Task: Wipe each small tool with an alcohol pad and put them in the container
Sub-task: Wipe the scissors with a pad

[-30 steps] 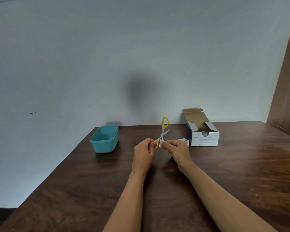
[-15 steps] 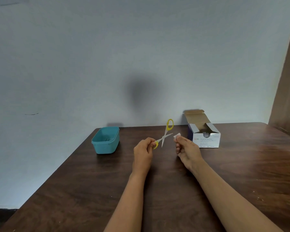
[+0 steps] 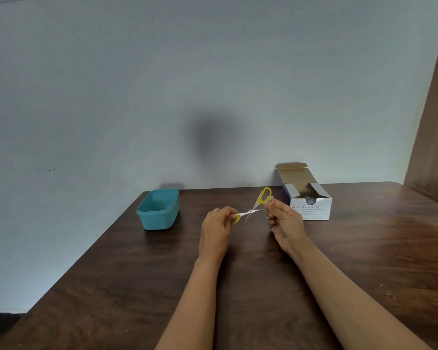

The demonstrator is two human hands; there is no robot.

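Observation:
Small scissors (image 3: 253, 210) with yellow handle rings are spread open above the table's middle. My left hand (image 3: 216, 229) pinches the lower yellow ring. My right hand (image 3: 283, 223) pinches a white alcohol pad (image 3: 269, 199) at the tip of one blade, just under the upper yellow ring. A teal container (image 3: 158, 210) stands to the left of my hands, with something small lying inside it that I cannot make out.
An open white box of alcohol swabs (image 3: 307, 202) stands at the back right, close behind my right hand. The dark wooden table (image 3: 238, 286) ends at a pale wall behind. A brown panel (image 3: 433, 137) rises at the far right.
My right hand with the pad has moved from the scissors' pivot out to the right along a blade. The scissors have tilted flatter. My left hand kept its hold.

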